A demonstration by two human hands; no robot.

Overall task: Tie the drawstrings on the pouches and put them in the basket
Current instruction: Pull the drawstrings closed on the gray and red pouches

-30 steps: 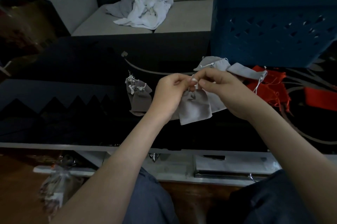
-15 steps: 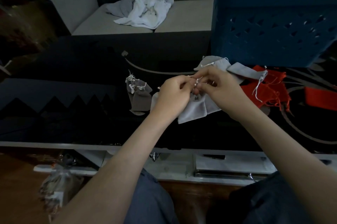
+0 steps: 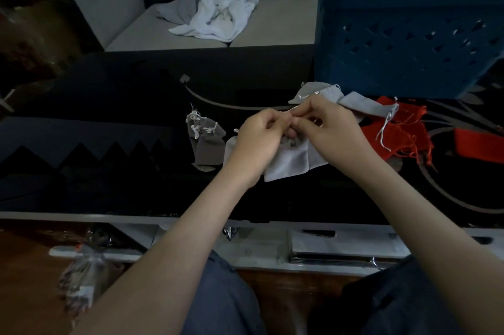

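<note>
Pinches the white drawstring (image 3: 291,110) with left hand (image 3: 256,141) and right hand (image 3: 331,133), both grips clamped on it, fingertips meeting at frame centre, probably to pull the knot tight. Holds the light grey pouch (image 3: 286,164) just below, over the table (image 3: 122,116). Has dark tied pouches (image 3: 206,141) at left, blue basket (image 3: 409,43) upper right for dropping in.

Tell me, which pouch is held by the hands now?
The light grey pouch just below them: left hand and right hand pinch its drawstring top. The dark grey pouches and red pouches lie unheld on the table.
</note>
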